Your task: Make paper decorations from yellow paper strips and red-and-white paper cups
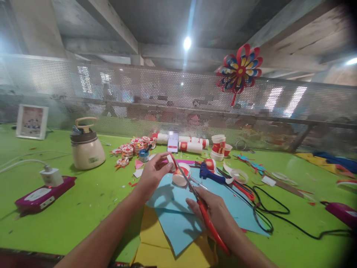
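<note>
My left hand (153, 172) pinches a white-and-red piece of paper cup (171, 162) between thumb and fingers. In my right hand (216, 206) is a pair of scissors with red handles (206, 219), its blades pointing up and left to the cup piece. Whether the piece lies between the blades I cannot tell. Just under the blades a red-and-white paper cup (180, 180) lies on its side. Both hands are over sheets of light blue paper (178, 230), with yellow paper (153, 238) beneath.
Right of the hands lie a blue glue gun (212, 175) with a black cord, a tape roll (240, 176) and red handles (244, 190). Behind stand a phone (173, 143), stacked cups (218, 145) and several paper cutouts (127, 149). Leftward are a beige bottle (87, 150) and purple power strip (44, 197).
</note>
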The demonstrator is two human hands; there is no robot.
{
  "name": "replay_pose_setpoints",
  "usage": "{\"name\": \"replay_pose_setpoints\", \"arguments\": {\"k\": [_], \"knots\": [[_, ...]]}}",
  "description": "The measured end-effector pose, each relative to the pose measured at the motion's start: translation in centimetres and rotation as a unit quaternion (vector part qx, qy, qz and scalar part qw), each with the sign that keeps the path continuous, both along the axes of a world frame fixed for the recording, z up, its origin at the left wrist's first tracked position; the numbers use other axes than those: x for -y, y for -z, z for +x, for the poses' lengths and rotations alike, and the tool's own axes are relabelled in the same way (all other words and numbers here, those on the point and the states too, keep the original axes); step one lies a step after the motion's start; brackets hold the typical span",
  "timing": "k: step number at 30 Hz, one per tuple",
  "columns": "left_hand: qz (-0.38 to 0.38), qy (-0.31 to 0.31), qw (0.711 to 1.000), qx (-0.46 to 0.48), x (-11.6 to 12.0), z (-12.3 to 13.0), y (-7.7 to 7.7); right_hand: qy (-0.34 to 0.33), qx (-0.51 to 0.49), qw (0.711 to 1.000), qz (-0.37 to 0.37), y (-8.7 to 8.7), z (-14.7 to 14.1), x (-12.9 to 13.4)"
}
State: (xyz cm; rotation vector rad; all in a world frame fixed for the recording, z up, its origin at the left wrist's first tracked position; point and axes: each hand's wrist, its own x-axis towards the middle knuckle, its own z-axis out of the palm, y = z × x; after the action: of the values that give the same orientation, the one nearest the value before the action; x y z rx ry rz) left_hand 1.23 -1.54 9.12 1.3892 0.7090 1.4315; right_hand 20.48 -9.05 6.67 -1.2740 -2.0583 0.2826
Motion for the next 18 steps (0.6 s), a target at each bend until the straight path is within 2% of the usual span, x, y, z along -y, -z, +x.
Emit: {"name": "replay_pose_setpoints", "arguments": {"k": [11,18], "knots": [[0.001,-0.002,1.0,0.024,1.1,0.6,-0.9,0.019,0.012,0.999,0.027,0.6,-0.1,-0.1],[0.0,0.0,1.0,0.027,0.9,0.4,-0.7,0.032,0.007,0.998,0.046,1.0,-0.2,-0.1]]}}
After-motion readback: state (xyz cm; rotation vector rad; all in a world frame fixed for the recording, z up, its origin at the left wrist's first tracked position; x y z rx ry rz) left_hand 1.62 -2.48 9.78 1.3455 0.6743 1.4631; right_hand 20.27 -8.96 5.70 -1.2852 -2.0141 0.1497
